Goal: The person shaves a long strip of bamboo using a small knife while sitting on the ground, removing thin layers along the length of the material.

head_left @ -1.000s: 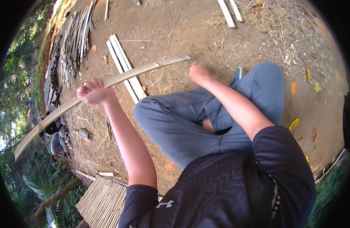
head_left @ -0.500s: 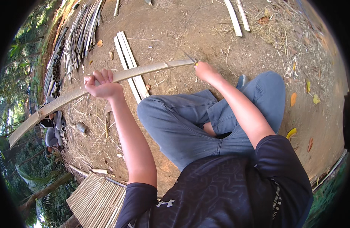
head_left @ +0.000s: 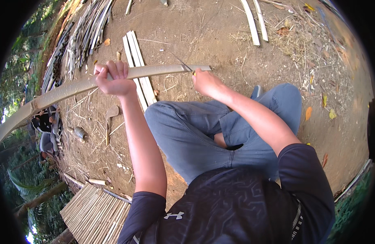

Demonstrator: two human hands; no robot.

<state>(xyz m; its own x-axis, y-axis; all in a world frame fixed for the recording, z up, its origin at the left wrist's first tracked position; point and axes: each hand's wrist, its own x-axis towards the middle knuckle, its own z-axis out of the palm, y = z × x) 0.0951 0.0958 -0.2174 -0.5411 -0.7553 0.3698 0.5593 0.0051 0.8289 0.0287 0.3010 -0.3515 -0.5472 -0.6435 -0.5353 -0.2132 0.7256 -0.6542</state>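
A long pale bamboo strip (head_left: 163,71) stretches across in front of me, bending down toward the left rim. My left hand (head_left: 116,80) is closed around it near the middle, fingers curled over the top. In my right hand (head_left: 205,83) is a knife (head_left: 185,66), its thin blade pointing up and left across the strip, a short way in from the right end. A bit of yellow shows at the knife's handle; the fist hides the rest. The blade appears to touch the strip, though the exact contact is too small to make out.
Split pale strips (head_left: 143,81) lie on the dirt beyond my knees, and two more (head_left: 251,22) farther right. Poles (head_left: 87,34) are piled at the far left. Beside my left forearm lie a flat-headed tool (head_left: 112,112) and a small cylindrical container (head_left: 80,133). A slatted panel (head_left: 96,213) stands lower left.
My right hand with the knife has moved left along the strip, away from its right end. My left hand is slightly higher and farther right, and the strip's left part has turned over somewhat.
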